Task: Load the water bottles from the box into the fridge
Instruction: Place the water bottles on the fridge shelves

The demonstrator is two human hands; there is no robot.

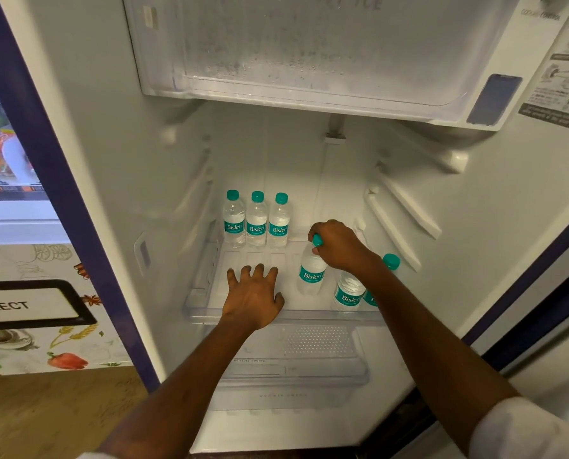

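Note:
Inside the open fridge, three small water bottles with teal caps and labels stand in a row at the back left of the clear glass shelf. My right hand grips the capped neck of another bottle, upright on the shelf's middle. Two more bottles stand at the shelf's front right, partly hidden behind my right forearm. My left hand rests flat on the shelf's front, fingers spread, holding nothing. The box is out of view.
A frosted freezer compartment hangs above the shelf. Below the shelf sits a clear crisper drawer. The fridge's dark blue edge runs down the left, with a printed vending panel and wooden floor beyond it.

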